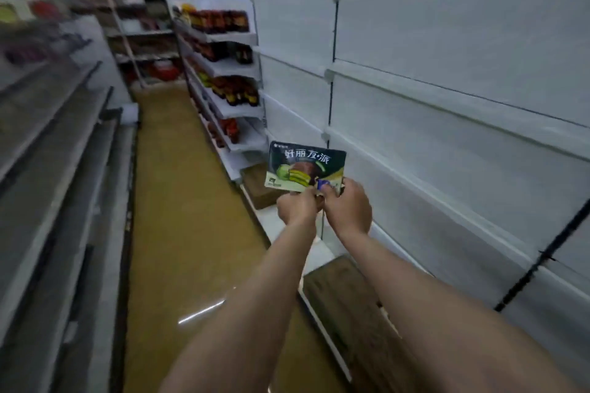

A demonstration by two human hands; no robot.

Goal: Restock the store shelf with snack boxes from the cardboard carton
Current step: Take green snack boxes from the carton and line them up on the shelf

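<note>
A dark green snack box [306,166] with white lettering and a pie picture is held upright out in front of me, at the height of the lower shelves. My left hand [298,206] pinches its bottom edge. Close beside it, my right hand [348,206] grips the box's lower right corner. The white store shelf [447,150] runs along my right, with bare boards at several heights. A brown cardboard carton [255,187] stands on the lowest board just behind the box, its inside hidden.
A yellowish aisle floor [178,201] runs ahead between two shelf rows. Dark bottles [220,21] fill the farther shelves on the right. Grey shelves [64,169] line the left. A brown wooden-looking surface [348,303] lies low on the right under my forearm.
</note>
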